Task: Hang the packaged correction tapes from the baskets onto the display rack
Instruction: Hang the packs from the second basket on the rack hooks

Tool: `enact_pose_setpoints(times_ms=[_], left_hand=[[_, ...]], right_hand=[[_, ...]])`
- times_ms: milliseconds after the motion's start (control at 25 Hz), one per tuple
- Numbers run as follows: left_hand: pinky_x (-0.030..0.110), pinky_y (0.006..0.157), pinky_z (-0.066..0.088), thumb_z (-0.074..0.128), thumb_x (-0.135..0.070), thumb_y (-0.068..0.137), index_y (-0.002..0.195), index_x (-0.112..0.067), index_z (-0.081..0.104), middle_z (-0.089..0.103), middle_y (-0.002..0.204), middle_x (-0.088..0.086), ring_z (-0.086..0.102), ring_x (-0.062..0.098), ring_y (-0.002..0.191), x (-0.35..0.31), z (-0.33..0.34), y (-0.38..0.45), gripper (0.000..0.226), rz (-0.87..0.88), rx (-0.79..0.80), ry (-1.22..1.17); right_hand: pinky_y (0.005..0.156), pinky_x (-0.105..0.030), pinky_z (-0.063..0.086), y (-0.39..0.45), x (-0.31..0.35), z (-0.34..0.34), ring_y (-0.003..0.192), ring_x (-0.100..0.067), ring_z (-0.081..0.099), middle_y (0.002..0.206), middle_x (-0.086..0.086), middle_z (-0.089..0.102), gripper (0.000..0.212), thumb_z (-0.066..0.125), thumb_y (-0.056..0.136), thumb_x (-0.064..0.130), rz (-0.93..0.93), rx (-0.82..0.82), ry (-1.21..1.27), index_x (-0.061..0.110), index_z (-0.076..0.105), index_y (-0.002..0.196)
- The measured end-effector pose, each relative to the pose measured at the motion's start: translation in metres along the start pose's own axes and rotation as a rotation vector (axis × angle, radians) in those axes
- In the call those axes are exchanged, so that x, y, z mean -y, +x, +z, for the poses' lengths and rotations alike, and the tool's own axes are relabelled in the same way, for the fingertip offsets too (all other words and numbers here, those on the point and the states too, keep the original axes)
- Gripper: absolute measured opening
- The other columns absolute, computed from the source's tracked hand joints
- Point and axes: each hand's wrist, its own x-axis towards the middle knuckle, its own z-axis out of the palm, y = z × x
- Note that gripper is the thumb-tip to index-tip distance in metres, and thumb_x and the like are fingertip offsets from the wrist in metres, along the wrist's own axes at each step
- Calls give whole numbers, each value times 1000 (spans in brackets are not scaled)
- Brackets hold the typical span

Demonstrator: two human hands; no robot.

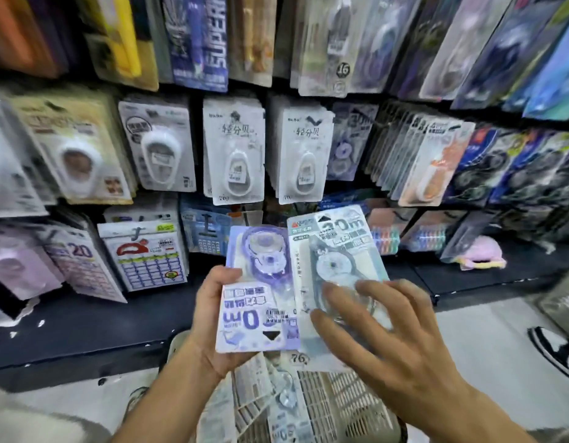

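left hand point(212, 314): I've got it wrapped round the left edge of a purple correction tape pack point(257, 295), thumb on the front, fingers behind as far as I can tell. The pack is upside down, so the print reads flipped.

right hand point(382, 330): fingers spread wide and laid flat over the blister of a teal correction tape pack point(334, 247). Kinda blurry here, so I can't tell if the thumb is hooked under it.

the two packs: held side by side in front of me, edges touching or slightly overlapping; the teal one is right way up with a big "30m" at the top.

basket point(340, 407): pale slatted plastic, right below my hands, with more packaged tapes point(276, 404) lying in it.

display rack point(276, 199): straight ahead, rows of hanging carded packs. Two white tape packs point(233, 151) hang in the middle row just above what I'm holding, with denser stacks off to the right.

rack base point(85, 327): dark ledge under the lowest row, with a pink thing point(481, 254) sitting on it at the right.

floor point(487, 346): light grey, with somebody's black and white shoe point(554, 350) at the right edge.
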Motion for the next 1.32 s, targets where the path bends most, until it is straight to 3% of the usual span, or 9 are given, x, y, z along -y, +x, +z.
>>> enact_pose_setpoints(times_ms=[80,400,520,640,760,880,1000,1200,1320], left_hand=[[55,98,47,91,-22,42,148,-4,48,48,148,29,58,45,115,-6,-2,-1,116,33,-44,5],[48,99,51,73,-9,81,137,5,56,67,126,25,68,38,106,-24,42,-7,60,-96,232,45],[37,72,63,91,-9,60,96,5,80,77,90,21,76,31,78,-18,49,1,40,-68,114,94],[18,43,52,88,-8,67,57,-7,79,70,57,2,66,11,46,-14,46,1,14,77,-141,152],[7,54,31,98,-35,57,89,-12,79,63,65,-5,54,1,54,-19,58,4,43,-57,59,-19],[31,70,56,83,-47,72,97,-5,80,77,86,13,71,23,76,-16,43,14,48,107,-76,-18],[35,72,61,93,-17,59,96,-2,81,77,98,17,74,26,83,-7,42,21,42,169,-51,-26],[47,70,64,73,7,51,91,1,81,73,107,30,76,37,89,-16,33,23,42,286,-162,140],[42,66,63,69,4,59,91,-1,81,76,101,26,77,35,86,-26,31,24,34,363,-181,276]], right_hand=[[92,-55,50,8,-6,0,111,-32,55,124,-3,71,20,49,104,18,-6,-60,40,20,59,121],[107,-44,47,44,-51,-18,129,-37,56,137,-9,61,24,39,110,23,-182,12,124,22,53,130],[108,-40,44,41,-46,-17,140,-35,46,149,-5,53,35,41,109,32,-276,80,137,27,45,143],[113,-54,37,43,-32,-2,141,-36,44,154,1,46,39,46,106,39,-301,111,145,29,44,144],[114,-68,24,49,-38,8,147,-28,35,160,15,34,49,50,100,51,-250,208,191,38,41,146],[122,-56,10,57,-40,11,149,-15,33,155,25,40,49,43,98,63,6,283,641,39,56,138],[109,-51,39,69,-26,20,122,-11,61,121,17,70,23,70,91,37,367,-35,865,25,77,109],[113,-35,35,75,-17,30,144,-6,35,156,24,33,91,79,60,74,888,50,819,57,36,139],[83,-25,59,73,-17,36,110,-10,70,125,11,71,77,94,54,53,1055,-81,1404,55,57,121]])
